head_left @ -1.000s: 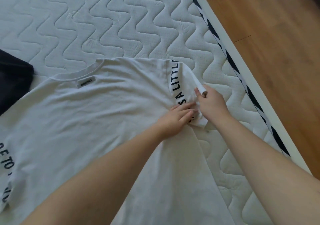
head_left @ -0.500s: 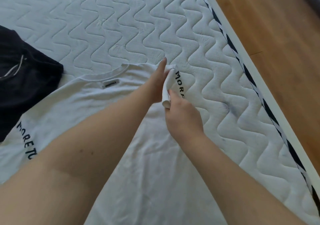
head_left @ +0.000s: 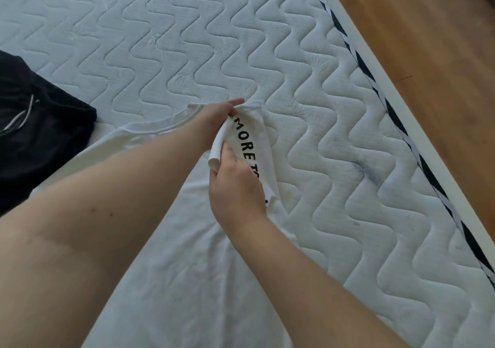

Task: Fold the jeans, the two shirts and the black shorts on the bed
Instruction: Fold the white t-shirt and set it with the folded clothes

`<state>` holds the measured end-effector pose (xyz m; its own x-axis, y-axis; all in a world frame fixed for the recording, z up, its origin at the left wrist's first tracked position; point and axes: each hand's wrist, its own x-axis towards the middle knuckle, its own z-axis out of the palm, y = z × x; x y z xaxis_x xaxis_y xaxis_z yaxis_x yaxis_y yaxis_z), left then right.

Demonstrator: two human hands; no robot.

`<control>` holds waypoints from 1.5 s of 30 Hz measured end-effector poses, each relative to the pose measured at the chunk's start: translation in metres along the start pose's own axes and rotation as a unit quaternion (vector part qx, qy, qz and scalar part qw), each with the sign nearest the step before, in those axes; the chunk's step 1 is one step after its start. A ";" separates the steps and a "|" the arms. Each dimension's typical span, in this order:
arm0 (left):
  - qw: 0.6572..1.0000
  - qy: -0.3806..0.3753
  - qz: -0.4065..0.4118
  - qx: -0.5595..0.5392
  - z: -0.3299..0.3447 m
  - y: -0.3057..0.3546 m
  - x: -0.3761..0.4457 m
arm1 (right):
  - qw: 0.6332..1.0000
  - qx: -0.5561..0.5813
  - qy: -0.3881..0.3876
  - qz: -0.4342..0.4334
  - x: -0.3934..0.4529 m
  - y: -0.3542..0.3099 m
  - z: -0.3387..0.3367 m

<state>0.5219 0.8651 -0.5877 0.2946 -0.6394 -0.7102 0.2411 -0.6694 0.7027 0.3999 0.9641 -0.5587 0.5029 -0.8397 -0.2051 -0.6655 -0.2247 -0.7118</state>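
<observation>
A black garment – possibly the shorts – lies at the left on the bed. The white shirt lies flat beside it. The left hand and right hand both grip its lettered sleeve – lifted, folding inward.

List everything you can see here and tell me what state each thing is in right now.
White shirt: spread flat on the mattress, right sleeve lifted and being folded inward.
Sleeve: raised off the mattress, lettering showing.
Left hand: grips the sleeve near the shoulder.
Right hand: pinches the sleeve's hem.
Black garment: lying at the left, not touched.
Mattress: bare, quilted.
</observation>
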 end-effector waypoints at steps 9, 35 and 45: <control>0.979 -0.001 -0.047 0.197 -0.044 -0.038 0.005 | 0.986 0.122 -0.109 0.022 -0.003 0.027 0.051; 0.988 0.103 -0.048 0.106 0.057 -0.207 -0.132 | 0.974 -0.092 -0.075 0.191 -0.146 0.164 0.002; 0.987 -0.043 -0.119 -0.096 0.084 -0.217 -0.151 | 0.958 -0.181 -0.082 0.208 -0.229 0.164 -0.009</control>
<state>0.3475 1.0748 -0.6365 0.1299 -0.5079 -0.8516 0.4672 -0.7261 0.5044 0.1704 1.1156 -0.6228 0.2138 -0.8111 -0.5444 -0.9598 -0.0705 -0.2718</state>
